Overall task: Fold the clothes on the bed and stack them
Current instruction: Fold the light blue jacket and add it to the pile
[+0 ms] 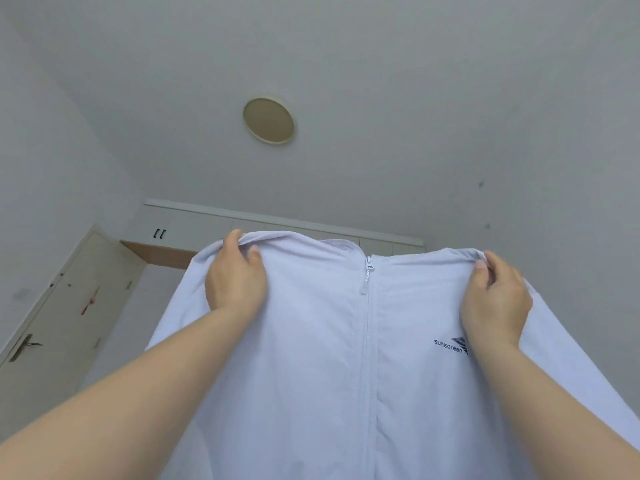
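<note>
A pale lilac-white zip jacket [346, 358] is held up in the air in front of the camera, filling the picture from the centre down to 6 o'clock. Its front faces the camera: the zip [367, 271] runs straight down the middle, closed up to the pull near the collar, and a small dark logo [450, 344] reading "sunscreen" sits on the chest at about 4 o'clock.

The jacket hangs from both hands at its shoulders. The left hand [235, 271] is at 9 o'clock of the zip pull, its fingers and thumb curled over the top edge of the cloth and pinching the shoulder. The right hand [495, 299] is at 3 o'clock of the zip pull and grips the other shoulder the same way, thumb on the near side and fingers wrapped over the fold. The two hands are well apart, so the top edge is stretched between them with the collar dipping slightly in the middle.

Both forearms are bare and reach up and forward from the lower corners, the left from 8 o'clock, the right from 4 o'clock.

Behind the jacket, a round ceiling lamp [268, 120] sits at 12 o'clock, a white wardrobe [194, 226] shows just above the cloth, and a pale door [69, 306] with a handle stands at 9 o'clock.
</note>
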